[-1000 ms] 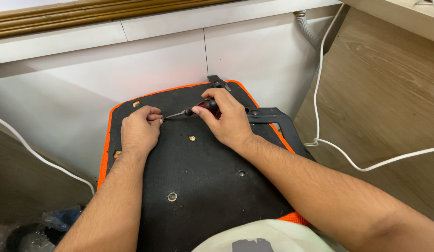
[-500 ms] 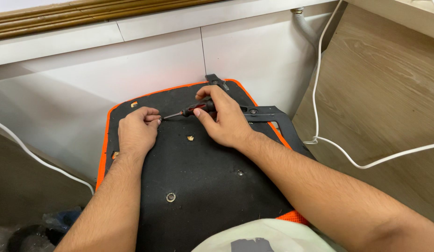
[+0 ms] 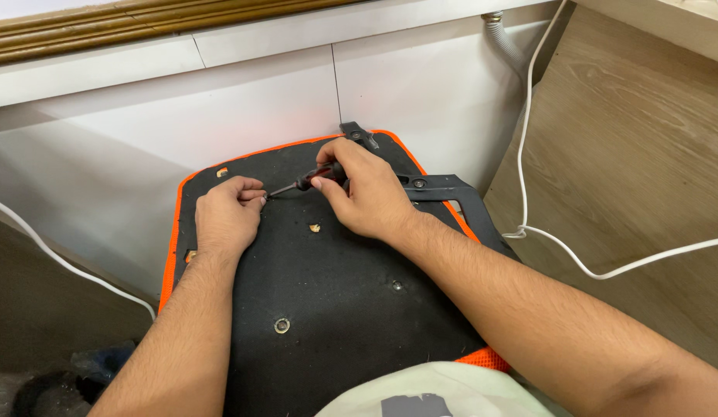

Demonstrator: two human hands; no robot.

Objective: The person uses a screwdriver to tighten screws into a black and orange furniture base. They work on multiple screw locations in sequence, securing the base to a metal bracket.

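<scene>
An upturned chair seat [image 3: 336,301], black underneath with an orange rim, lies in front of me against a white wall. My right hand [image 3: 370,193] grips a small screwdriver [image 3: 308,181] with a red and black handle, its thin tip pointing left. My left hand [image 3: 226,216] rests on the seat with its fingertips pinched together right at the tip; what they hold is too small to see. Several screw holes [image 3: 281,325] dot the black panel. A black armrest bracket [image 3: 451,193] sits on the seat's right edge.
A white cable [image 3: 521,154] runs down the wall and across the wooden floor [image 3: 629,177] on the right. Another white cable [image 3: 57,259] crosses the lower left. A wooden moulding [image 3: 142,23] tops the wall. Dark clutter lies at the bottom left.
Both hands stay at the same spot on the seat. The screwdriver tip remains at my left fingertips, with only slight shifts of view.
</scene>
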